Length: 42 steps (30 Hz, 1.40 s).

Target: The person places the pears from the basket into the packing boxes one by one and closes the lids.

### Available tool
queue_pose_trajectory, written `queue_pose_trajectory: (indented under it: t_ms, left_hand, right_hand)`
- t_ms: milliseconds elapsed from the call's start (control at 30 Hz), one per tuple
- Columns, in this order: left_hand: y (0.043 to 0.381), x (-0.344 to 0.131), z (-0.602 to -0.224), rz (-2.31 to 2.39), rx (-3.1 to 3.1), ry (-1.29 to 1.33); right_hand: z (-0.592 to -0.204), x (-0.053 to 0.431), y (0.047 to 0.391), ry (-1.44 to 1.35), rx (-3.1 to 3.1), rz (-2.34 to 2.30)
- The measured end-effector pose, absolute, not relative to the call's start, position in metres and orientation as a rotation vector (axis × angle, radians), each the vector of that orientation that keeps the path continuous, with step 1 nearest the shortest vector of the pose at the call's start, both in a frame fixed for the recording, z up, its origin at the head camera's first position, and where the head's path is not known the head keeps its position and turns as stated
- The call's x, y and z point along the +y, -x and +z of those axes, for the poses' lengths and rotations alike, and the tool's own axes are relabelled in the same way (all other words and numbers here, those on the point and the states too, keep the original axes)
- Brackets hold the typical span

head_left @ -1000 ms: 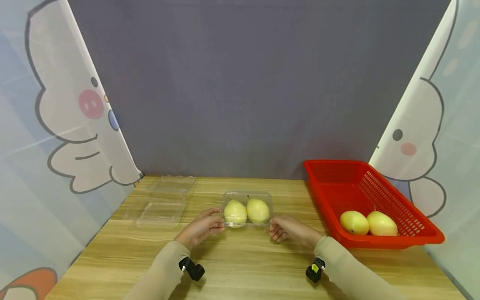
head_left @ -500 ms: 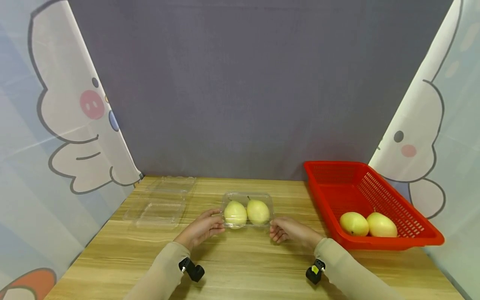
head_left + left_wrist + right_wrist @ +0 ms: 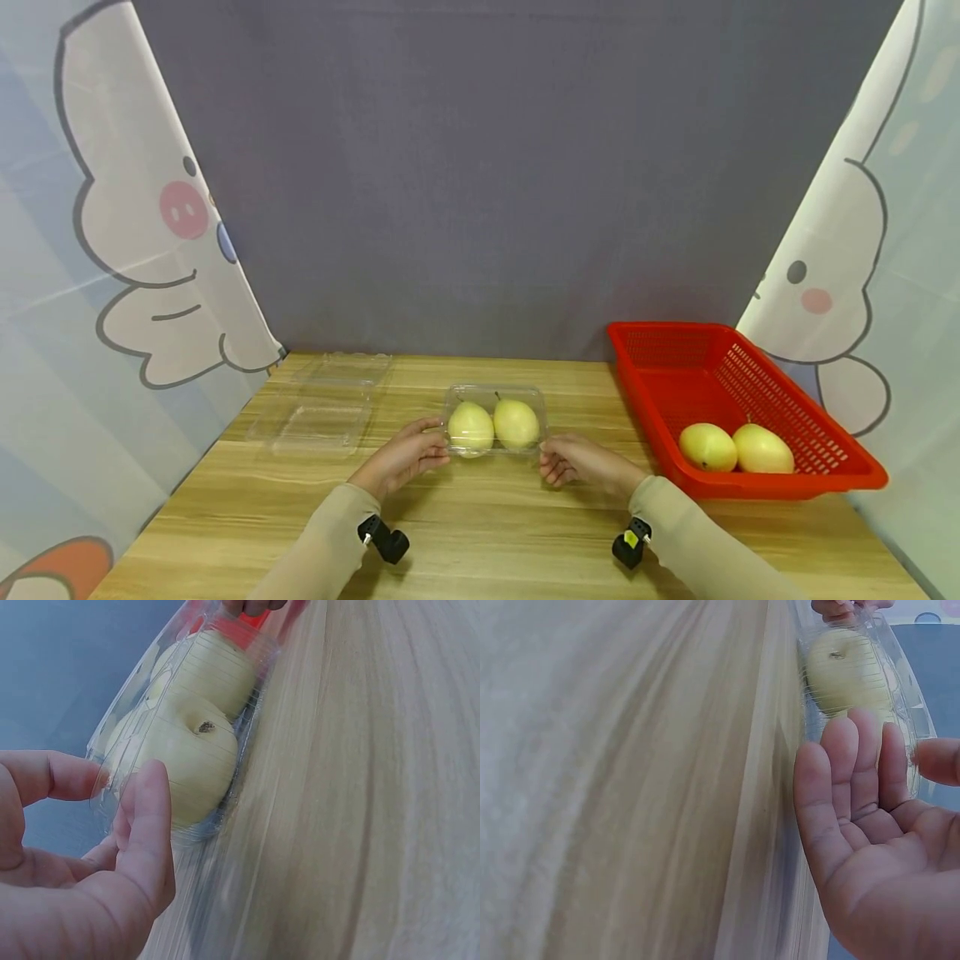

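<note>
A clear plastic clamshell box (image 3: 495,387) stands closed on the wooden table, in front of me. Inside it lie two yellow-green pears, a left one (image 3: 470,429) and a right one (image 3: 516,423), side by side. My left hand (image 3: 405,457) pinches the box's near left corner; the left wrist view shows thumb and fingers on either side of the plastic rim. At the near right corner, my right hand (image 3: 581,460) pinches the rim between thumb and forefinger, its other fingers (image 3: 840,750) bent loosely in the right wrist view.
A red plastic basket (image 3: 637,387) stands at the right with two more pears (image 3: 707,447) in its near end. Clear empty clamshell boxes (image 3: 318,423) lie opened at the table's left. A grey cloth (image 3: 480,183) hangs behind the table (image 3: 480,533).
</note>
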State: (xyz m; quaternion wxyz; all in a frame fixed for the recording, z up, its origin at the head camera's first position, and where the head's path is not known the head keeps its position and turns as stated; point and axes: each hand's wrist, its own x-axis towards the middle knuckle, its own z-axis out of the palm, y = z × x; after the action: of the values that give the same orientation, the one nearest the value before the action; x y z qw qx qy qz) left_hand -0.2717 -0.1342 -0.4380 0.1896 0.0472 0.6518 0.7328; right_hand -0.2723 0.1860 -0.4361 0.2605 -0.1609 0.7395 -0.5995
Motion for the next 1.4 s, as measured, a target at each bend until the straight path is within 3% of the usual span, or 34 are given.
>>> queue_pose_trajectory:
  t_ms: [1400]
  left_hand:
    - [0.2743,-0.1372,-0.4392,2.055,1.819,-0.135]
  right_hand:
    - [-0.4384,0.186,0.2728,0.435,1.988,-1.612]
